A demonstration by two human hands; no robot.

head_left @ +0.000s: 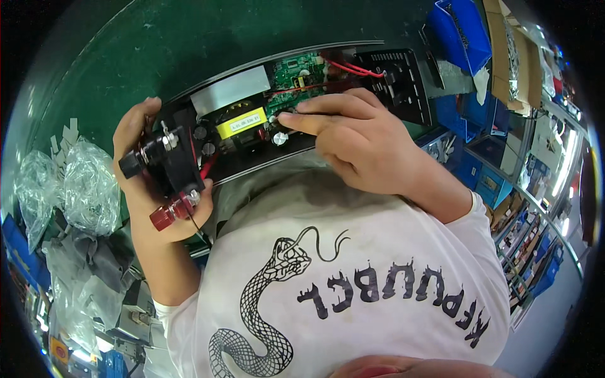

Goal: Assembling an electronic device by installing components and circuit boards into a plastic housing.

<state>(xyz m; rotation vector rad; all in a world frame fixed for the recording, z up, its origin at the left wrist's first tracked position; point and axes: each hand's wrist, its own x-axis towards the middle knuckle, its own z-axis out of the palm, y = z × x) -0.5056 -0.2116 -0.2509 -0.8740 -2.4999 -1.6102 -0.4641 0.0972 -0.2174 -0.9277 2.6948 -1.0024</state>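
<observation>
Along the near side of the green tabletop (208, 31), an open black electronic unit (255, 142) stretched left to right. The left hand (130, 189) gripped its left end, beside a red terminal (164, 217). The right hand (364, 140) reached inside near a yellow-wrapped component (234, 126), fingers extended; whether they pinched anything was impossible to tell.
</observation>
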